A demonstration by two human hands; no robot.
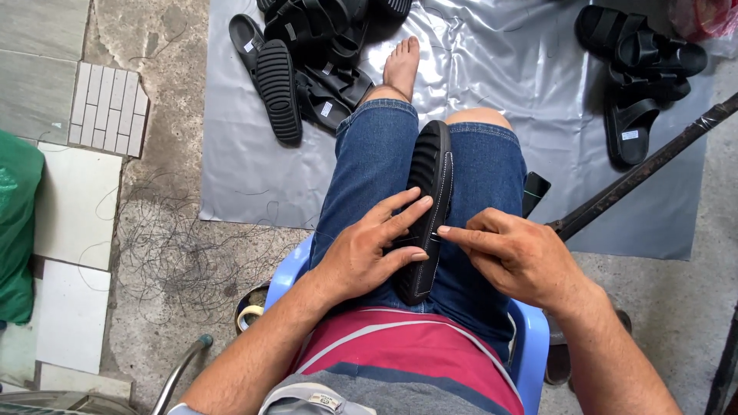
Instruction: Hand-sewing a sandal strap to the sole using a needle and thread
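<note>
Seated person, head view looking down at lap. Black sandal sole (427, 201) stands on edge between the thighs in blue denim shorts (369, 177), ribbed tread facing left, white stitching along the right rim. Its lower end sits against the lap, partly covered by fingers.

Left hand (361, 250): grip closed loosely round the sole's lower part, fingers spread over the tread, thumb wrapping the near edge; the palm side is hidden.

Right hand (523, 257): fingertips pinched together at the sole's stitched edge, touching it. Whatever is pinched is too small to make out; could be a needle or thread, cannot tell. Back of hand hides the rest of the grip.

Blue plastic chair (530, 346) shows only at the edges under the legs. One bare foot (403, 68) rests on the grey plastic sheet (492, 69); the other foot is out of sight.

Pile of black sandals (307, 54) top left on the sheet, cut off by the top edge. Second pile (638, 69) top right, straps tangled, count unclear. Dark pole (646, 169) runs diagonally at right, both ends cut off or hidden. Small dark object (534, 190) beside the right thigh, unidentifiable. Loose tangle of thread (177, 253) on the concrete floor at left. Green bag (17, 223) cropped at the left edge.
</note>
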